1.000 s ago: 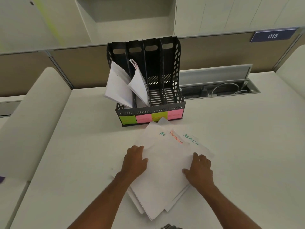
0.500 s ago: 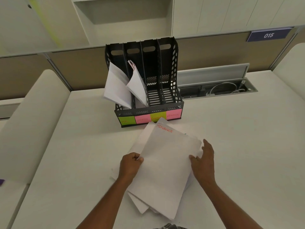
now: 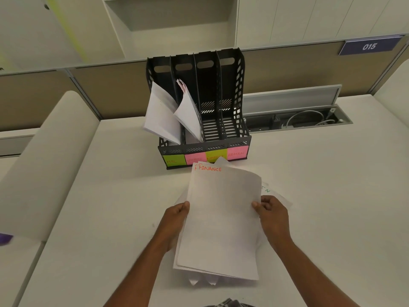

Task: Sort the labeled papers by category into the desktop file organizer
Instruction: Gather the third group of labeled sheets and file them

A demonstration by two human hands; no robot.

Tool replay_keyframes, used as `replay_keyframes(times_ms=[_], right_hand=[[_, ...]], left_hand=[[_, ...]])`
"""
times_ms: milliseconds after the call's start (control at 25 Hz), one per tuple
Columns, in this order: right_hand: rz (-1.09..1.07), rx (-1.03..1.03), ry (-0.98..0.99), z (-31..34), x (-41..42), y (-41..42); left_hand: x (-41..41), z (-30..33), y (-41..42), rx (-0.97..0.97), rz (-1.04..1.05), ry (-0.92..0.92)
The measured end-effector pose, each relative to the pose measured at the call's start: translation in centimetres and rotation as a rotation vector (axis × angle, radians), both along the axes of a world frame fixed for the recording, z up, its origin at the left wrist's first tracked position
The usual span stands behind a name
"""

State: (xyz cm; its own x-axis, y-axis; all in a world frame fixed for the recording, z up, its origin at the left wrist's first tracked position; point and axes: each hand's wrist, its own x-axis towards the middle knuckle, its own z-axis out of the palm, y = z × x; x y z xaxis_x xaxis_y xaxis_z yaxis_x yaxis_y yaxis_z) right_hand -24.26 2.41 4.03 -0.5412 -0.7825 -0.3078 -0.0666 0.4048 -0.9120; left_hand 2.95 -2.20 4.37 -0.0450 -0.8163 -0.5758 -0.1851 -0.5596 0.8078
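Left hand (image 3: 177, 214) pinching the left edge of the FINANCE sheets (image 3: 223, 218), thumb on top; right hand (image 3: 271, 210) pinching the right edge likewise, fingers curled under. Held between both hands, a small stack of several sheets, lifted and tilted toward the camera, red FINANCE lettering at the far end. A second red letter peeking at the top left corner, so not yet squared.

Below and just beyond the hands, more loose papers (image 3: 276, 194) lying on the desk (image 3: 321, 196), one with green lettering showing just past the right hand, only partly readable.

Straight ahead of the hands, the black file organizer (image 3: 240, 111), four slots, sticky notes across the front. Papers already leaning in the two slots on the left-hand side; the two toward the right hand bare of paper. Yellow-green FINANCE note (image 3: 215, 155) marking the third slot from the left, almost directly beyond the stack's far edge; pink ADMIN note (image 3: 237, 153) on the slot next to it, toward the right hand.

Best done, probably, by tapping the stack square first, then turning it upright on its long edge. Worth aiming between the third slot's dividers, well away from the fanned papers (image 3: 188, 111) in the second slot, which lean toward that side and could snag. Release only once the bottom edge is seated.
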Motion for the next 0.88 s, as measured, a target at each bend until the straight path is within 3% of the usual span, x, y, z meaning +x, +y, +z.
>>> replay_keyframes(times_ms=[240,400,680,880], right_hand=[[-0.149,-0.031,0.047,0.7,-1.7,-0.1],[-0.082,-0.043,-0.063,0.6,-3.5,1.1],[-0.065,-0.06,-0.245,0.4,0.4,0.0],[-0.005,-0.104,-0.274,1.1,1.7,0.0]], left_hand=[[0.1,0.0,-0.7,0.006,0.327,0.248],[0.7,-0.3,-0.3,-0.028,0.263,0.241],[-1.2,0.0,1.4,-0.037,0.118,0.357],[-0.3,-1.3,1.5,-0.185,-0.073,0.383]])
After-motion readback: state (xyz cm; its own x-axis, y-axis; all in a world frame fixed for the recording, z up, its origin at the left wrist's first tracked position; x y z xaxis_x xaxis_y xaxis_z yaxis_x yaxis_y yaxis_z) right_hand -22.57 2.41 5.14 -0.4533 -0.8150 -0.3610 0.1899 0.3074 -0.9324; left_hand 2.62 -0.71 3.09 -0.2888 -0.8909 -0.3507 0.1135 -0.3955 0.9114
